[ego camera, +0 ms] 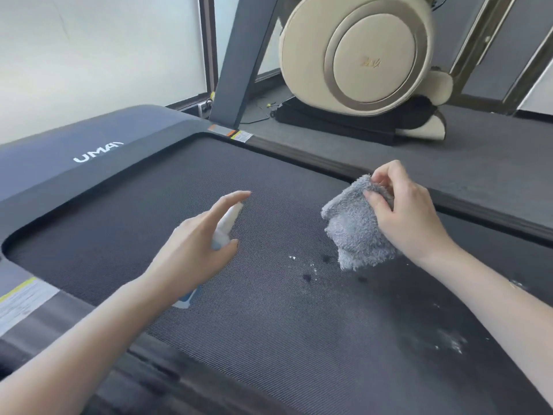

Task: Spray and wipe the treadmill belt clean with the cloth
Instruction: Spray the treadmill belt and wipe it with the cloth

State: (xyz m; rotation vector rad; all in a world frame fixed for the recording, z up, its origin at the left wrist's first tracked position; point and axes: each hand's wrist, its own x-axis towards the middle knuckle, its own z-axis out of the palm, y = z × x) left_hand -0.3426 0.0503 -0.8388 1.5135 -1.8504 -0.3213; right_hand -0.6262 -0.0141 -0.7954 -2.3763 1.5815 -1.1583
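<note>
Currently, the treadmill belt is seen as a flat, dark grey surface with a fine woven-mesh texture, filling the middle of the view. Dark wet spots and white flecks are scattered on it near centre, and a paler smear lies nearer the right edge.

The cloth, grey, fluffy terry, bunched into a rough fold, is pinched at its top edge by the right hand, thumb and fingertips curled in. It hangs over the spots; contact with the belt cannot be told.

A slim white spray bottle is gripped by the left hand, index finger stretched straight along its top, over the belt's left half.

The belt is framed by a smooth rounded motor cover lettered in white, and a ribbed side rail. Beyond, a slanted upright and a cream, disc-shaped massage chair are visible.
</note>
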